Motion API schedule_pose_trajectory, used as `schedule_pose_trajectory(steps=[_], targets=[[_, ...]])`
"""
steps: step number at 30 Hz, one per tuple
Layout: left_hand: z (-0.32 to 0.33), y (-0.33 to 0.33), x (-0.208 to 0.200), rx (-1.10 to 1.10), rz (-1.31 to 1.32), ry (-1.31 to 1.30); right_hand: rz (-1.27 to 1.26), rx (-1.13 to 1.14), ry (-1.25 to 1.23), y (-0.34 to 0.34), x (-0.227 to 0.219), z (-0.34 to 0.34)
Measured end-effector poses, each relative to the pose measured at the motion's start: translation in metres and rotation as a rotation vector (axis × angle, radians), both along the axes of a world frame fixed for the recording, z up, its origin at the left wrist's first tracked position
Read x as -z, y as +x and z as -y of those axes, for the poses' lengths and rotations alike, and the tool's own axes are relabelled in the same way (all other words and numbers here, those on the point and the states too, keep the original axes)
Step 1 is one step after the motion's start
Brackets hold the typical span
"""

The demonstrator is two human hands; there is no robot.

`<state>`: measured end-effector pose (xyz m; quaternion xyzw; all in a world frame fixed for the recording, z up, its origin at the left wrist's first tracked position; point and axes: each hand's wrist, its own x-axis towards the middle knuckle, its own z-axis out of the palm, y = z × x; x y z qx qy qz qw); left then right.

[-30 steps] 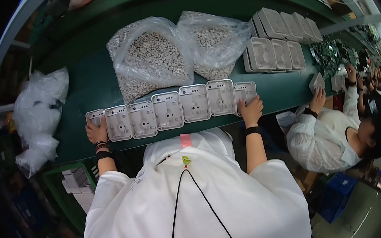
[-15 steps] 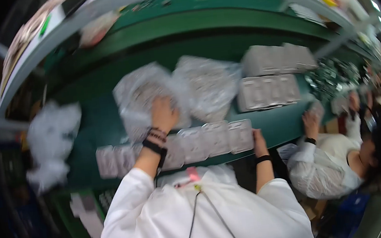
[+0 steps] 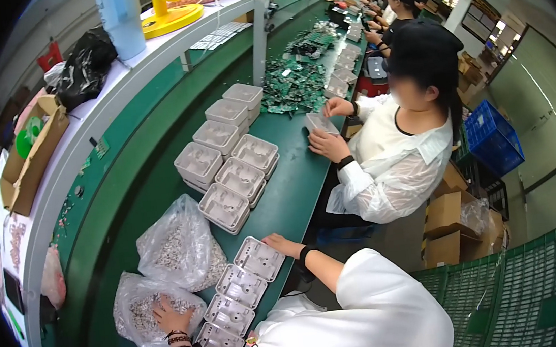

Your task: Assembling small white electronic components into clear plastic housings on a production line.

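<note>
My left hand lies on the small pale parts in a clear plastic bag, its fingers spread. Along the bench's near edge runs a row of shallow white plastic cases, open side up, with moulded insides and small holes. At the row's far end, my right hand grips the outer edge of the last white plastic case; some of its fingers are hidden. Another white case sits beside that one. Against the first bag leans a second clear bag, full of similar pale parts.
Stacked white cases stand farther along the green bench. Past them lies a heap of green circuit boards. A co-worker at my right handles a clear piece. A raised shelf borders the bench, carrying a yellow fan base.
My view has turned sharply to the right, bringing the co-worker and the length of the bench into sight. My left hand remains in the bag, my right at the end case.
</note>
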<state>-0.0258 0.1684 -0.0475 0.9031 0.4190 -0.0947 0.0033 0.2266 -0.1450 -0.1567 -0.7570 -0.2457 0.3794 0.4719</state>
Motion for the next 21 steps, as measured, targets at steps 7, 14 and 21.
schedule_pose_trajectory(steps=[7, 14, 21], targets=[[-0.051, -0.026, 0.022, -0.203, 0.205, 0.002, 0.051, 0.051, -0.084, -0.013, -0.013, -0.009], [-0.067, -0.031, -0.007, -0.254, 0.521, -0.078, 0.079, -0.044, 0.027, -0.003, -0.001, -0.003], [-0.077, -0.032, 0.017, -0.272, 0.793, -0.068, -0.034, 0.134, -0.152, -0.005, 0.001, -0.015]])
